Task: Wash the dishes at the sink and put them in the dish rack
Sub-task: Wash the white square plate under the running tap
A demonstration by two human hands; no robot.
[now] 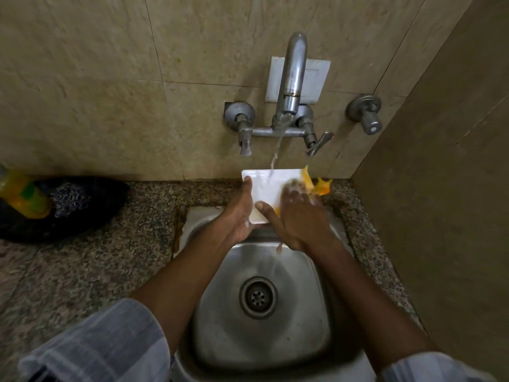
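Steel sink, tap running; I hold one white square plate over its back edge.
Plate: face up, no long axis. My left hand grips its left edge; right hand, fingers spread and blurred, lies on it beside an orange splash.

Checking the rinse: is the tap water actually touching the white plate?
Touching. The head view shows the water stream landing on the white plate held by the left hand.

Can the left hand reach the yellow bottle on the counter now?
Probably not at once: the left hand grips the white plate under the water. The yellow bottle lies far left on the counter, nothing between them, but the plate must be released first.
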